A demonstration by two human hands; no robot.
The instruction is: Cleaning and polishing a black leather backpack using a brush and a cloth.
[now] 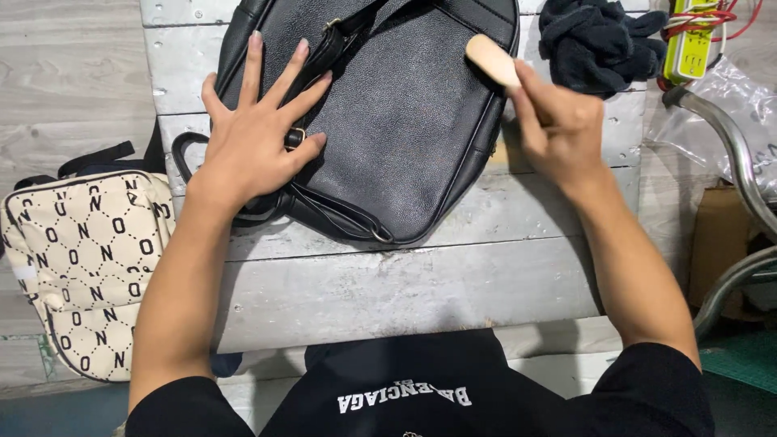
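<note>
A black pebbled-leather backpack (405,121) lies flat on a white-painted wooden bench (388,283), its straps and metal buckles facing up. My left hand (255,137) presses down on the bag's left side with fingers spread over the straps. My right hand (554,121) grips a tan wooden-handled brush (492,58) at the bag's upper right edge; the bristles are hidden beneath the handle.
A cream bag (81,267) patterned with dark letters stands on the floor at the left. A dark cloth (599,40) lies at the bench's far right. Beyond it are a yellow power strip (692,36), clear plastic wrap (728,105) and curved metal tubing (740,162).
</note>
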